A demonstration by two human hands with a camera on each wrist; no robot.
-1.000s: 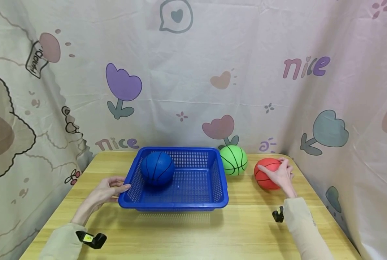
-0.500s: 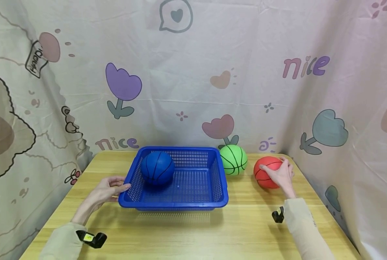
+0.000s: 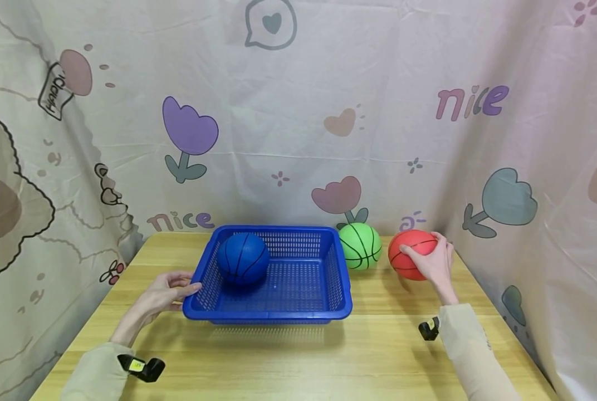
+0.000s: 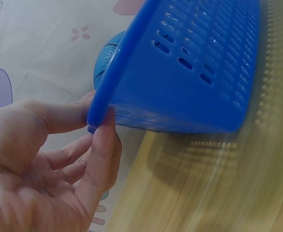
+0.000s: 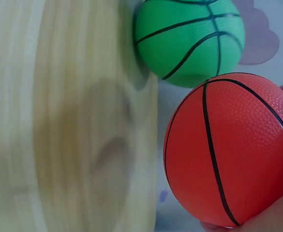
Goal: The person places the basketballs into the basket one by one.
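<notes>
My left hand (image 3: 165, 292) pinches the left rim of a blue plastic basket (image 3: 273, 316), thumb over the edge and fingers beneath, as the left wrist view shows. Inside the basket, at its left, lies a blue ball (image 3: 243, 259) with black basketball lines. On the right, my right hand (image 3: 436, 262) grips a red toy basketball (image 3: 410, 253) between thumb and fingers. The red ball (image 5: 228, 150) is lifted off the wood, its shadow below it. A green toy basketball (image 3: 361, 246) rests on the table against the basket's right side.
The wooden table (image 3: 258, 367) carries everything. A pale patterned curtain (image 3: 278, 128) hangs close behind its back edge and along both sides. The green ball stands between the basket and the red ball.
My right hand has raised the red ball from the table and shifted it slightly left. The left hand, the basket, the blue ball and the green ball stay put.
</notes>
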